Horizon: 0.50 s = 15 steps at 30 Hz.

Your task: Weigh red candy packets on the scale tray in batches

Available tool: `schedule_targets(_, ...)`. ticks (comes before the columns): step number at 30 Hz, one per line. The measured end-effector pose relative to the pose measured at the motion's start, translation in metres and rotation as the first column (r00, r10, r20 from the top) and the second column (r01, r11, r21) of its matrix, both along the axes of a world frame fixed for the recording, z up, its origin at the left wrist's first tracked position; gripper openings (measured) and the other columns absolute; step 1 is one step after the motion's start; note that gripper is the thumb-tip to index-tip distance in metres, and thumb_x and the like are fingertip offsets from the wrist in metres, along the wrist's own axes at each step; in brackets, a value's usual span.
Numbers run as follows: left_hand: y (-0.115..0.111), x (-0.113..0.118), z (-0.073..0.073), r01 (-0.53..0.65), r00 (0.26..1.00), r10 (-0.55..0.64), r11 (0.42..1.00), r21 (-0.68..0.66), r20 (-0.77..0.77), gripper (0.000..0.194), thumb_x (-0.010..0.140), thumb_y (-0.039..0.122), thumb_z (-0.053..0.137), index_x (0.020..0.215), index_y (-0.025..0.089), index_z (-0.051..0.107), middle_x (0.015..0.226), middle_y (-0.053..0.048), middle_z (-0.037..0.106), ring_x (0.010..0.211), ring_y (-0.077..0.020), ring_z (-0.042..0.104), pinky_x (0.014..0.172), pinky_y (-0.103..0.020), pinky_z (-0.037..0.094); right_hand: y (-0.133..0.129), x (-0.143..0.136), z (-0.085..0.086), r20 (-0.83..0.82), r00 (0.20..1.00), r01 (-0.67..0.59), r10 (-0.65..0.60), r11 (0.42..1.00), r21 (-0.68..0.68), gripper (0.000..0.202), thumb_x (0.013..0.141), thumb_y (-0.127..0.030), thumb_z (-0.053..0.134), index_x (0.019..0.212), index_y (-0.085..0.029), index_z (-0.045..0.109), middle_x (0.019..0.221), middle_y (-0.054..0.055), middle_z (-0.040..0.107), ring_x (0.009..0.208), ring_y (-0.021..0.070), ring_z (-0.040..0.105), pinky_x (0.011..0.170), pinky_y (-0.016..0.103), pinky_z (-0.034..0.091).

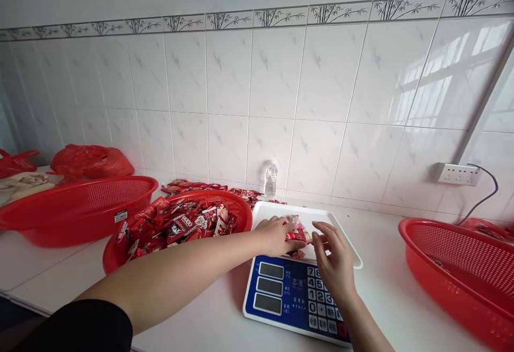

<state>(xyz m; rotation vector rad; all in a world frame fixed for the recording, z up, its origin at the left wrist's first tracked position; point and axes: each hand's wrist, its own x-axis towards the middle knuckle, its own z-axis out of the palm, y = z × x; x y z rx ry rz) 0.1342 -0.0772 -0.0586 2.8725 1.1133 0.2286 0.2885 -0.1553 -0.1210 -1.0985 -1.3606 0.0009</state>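
My left hand [277, 236] reaches across to the white pan of a digital scale, its fingers closed over small red-and-pink snack packets [297, 230]. On the right side of those packets is my right hand [332, 253], fingers bent and apart, with the fingertips close to the wrappers. Whether they touch is hard to tell. The white scale pan [321, 217] lies under both hands. Below it the blue scale panel [295, 298] has three dark displays and a keypad, which my right hand and wrist partly cover.
A red basket [241, 210] heaped with wrapped snacks stands left of the scale. Another red basket [76, 207] and a red plastic bag [94, 160] are farther left. At the right is a red basket [453, 282]. A clear bottle [271, 179] stands by the tiled wall.
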Motion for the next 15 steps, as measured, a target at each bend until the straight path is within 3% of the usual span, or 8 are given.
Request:
schedule_targets(9,0.009,-0.002,-0.002,0.096,0.995,-0.099,0.986,-0.133,-0.014,0.085,0.068,0.085,0.043,0.134,0.032,0.046,0.138,-0.009,0.049,0.129,-0.0362,0.039,0.104,-0.05,0.03,0.0,-0.002,0.002,0.0,1.0,-0.024,0.024,1.0,0.017,0.022,0.094,-0.032,0.048,0.107,-0.022,0.063,0.111,0.008,0.058,0.074,0.0125,0.061,0.05,0.022,0.051)
schedule_targets(12,0.005,0.002,-0.004,0.044,0.999,-0.043,0.988,-0.145,0.011,0.087,0.067,0.084,0.045,0.135,0.03,0.045,0.14,-0.01,0.047,0.13,-0.0379,0.037,0.103,-0.052,0.031,-0.001,-0.001,0.002,0.004,0.999,-0.036,0.035,0.999,0.021,0.021,0.094,-0.031,0.049,0.107,-0.022,0.063,0.112,0.007,0.058,0.075,0.0123,0.061,0.05,0.021,0.05)
schedule_targets(15,0.002,0.01,-0.006,-0.041,0.998,0.044,0.995,-0.093,0.035,0.071,0.072,0.076,0.049,0.124,0.029,0.055,0.132,-0.01,0.052,0.123,-0.0378,0.045,0.098,-0.052,0.037,-0.001,-0.001,0.001,0.0,0.999,-0.032,0.032,0.999,0.017,0.021,0.094,-0.031,0.049,0.106,-0.022,0.064,0.111,0.007,0.058,0.076,0.0127,0.061,0.048,0.02,0.049)
